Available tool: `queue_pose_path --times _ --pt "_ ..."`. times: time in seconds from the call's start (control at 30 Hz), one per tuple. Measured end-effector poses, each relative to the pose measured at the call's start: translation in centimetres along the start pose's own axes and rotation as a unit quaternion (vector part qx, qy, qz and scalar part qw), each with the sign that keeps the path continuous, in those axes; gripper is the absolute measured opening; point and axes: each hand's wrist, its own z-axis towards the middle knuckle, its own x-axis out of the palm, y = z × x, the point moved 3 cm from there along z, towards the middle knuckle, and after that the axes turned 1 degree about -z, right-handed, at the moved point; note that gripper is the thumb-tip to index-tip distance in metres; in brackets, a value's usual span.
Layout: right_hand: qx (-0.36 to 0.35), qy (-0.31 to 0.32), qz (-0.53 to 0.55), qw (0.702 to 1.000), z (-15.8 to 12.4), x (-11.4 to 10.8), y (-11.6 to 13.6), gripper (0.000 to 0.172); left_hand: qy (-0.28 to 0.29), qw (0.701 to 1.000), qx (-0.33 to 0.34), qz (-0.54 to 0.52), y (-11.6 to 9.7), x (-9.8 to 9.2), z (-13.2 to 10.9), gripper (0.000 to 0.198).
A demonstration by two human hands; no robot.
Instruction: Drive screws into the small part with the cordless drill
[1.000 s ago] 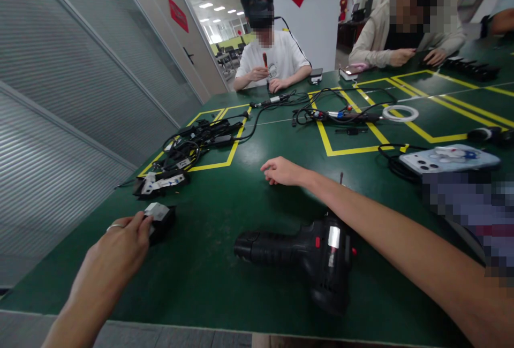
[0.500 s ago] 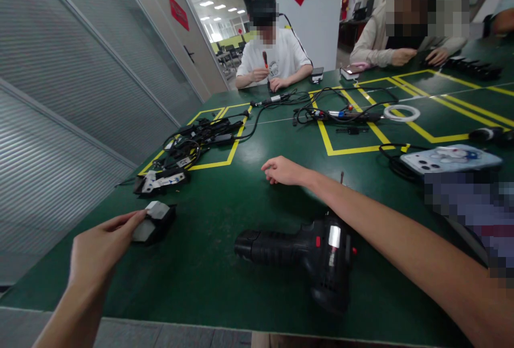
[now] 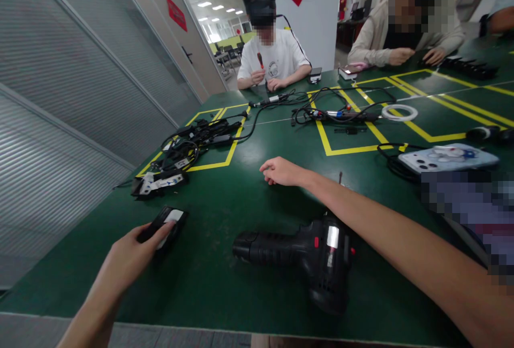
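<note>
My left hand (image 3: 134,254) is closed around a black rectangular piece with a light grey-white panel (image 3: 174,215), thumb on top, just above the table's left front. What kind of part it is I cannot make out. Over the middle of the table my right hand (image 3: 281,171) hangs with loosely bent fingers, somewhat apart, and nothing visible in them. Below my right forearm lies a black cordless power driver (image 3: 289,254), handle to the left, a thin bit (image 3: 340,178) showing beyond the arm.
Tangled black cables (image 3: 201,142) and a black-and-white part (image 3: 158,183) lie at left. More cables, a pen-shaped tool (image 3: 345,115) and a white ring (image 3: 399,113) lie farther back. A phone (image 3: 450,158) is at right. Two people sit opposite, one holding a screwdriver (image 3: 260,60).
My left hand has moved to the right with the black piece and turned it, so the thumb now lies across its light panel. My right hand stays almost where it was.
</note>
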Motion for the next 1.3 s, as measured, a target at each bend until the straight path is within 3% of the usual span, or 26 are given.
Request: queue_pose_path --times 0.13,0.3,0.37,0.5,0.6,0.7,0.83,1.0,1.17,1.3 --pt "0.006 -0.002 -0.010 1.000 -0.2 0.1 0.2 0.026 0.016 0.999 0.018 -0.042 -3.9 0.3 -0.8 0.081" --pt "-0.027 0.021 -0.098 0.995 -1.1 -1.1 2.3 0.029 0.050 0.976 0.157 -0.140 -11.8 1.3 1.0 0.067" --pt "-0.047 0.035 -0.143 0.988 -1.7 -2.3 3.7 0.031 0.040 0.953 0.221 -0.203 -15.6 2.4 1.8 0.063" --pt "-0.058 -0.038 -0.138 0.988 -2.5 -5.6 5.0 0.039 0.075 0.891 0.322 -0.310 -23.0 5.9 2.9 0.060" --pt "-0.064 -0.070 -0.169 0.981 -2.5 -7.7 3.9 0.054 0.129 0.840 0.378 -0.367 -27.5 8.1 3.7 0.059" --pt "-0.062 -0.069 -0.202 0.975 -2.1 -9.2 1.9 0.069 0.156 0.812 0.408 -0.387 -30.6 8.9 4.6 0.059" --pt "-0.080 -0.109 -0.284 0.949 -1.5 -10.0 0.1 0.063 0.176 0.804 0.430 -0.370 -33.1 9.0 5.6 0.059" --pt "-0.103 -0.116 -0.281 0.947 -1.2 -9.7 -1.3 0.045 0.192 0.808 0.445 -0.336 -34.3 8.7 5.6 0.058" --pt "-0.107 -0.143 -0.292 0.940 -1.1 -9.6 -1.8 0.039 0.153 0.816 0.447 -0.334 -33.0 8.3 5.1 0.066" --pt "-0.076 -0.155 -0.298 0.939 -1.0 -9.5 -2.0 0.044 0.098 0.814 0.457 -0.344 -30.6 5.2 2.7 0.062"
